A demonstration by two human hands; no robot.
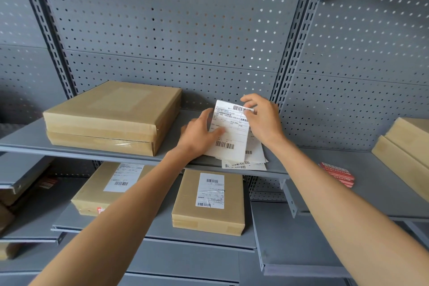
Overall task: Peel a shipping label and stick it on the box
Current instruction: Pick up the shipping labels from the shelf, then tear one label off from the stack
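Head view, shipping label (229, 130) between both hands, left hand (199, 137), right hand (262, 121).

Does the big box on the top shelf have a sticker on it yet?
No, the big box shows a bare brown top, while both hands, left hand and right hand, hold the shipping label beside it.

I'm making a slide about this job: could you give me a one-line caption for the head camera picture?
Both hands, left and right, work a shipping label beside an unlabelled box on a grey shelf.
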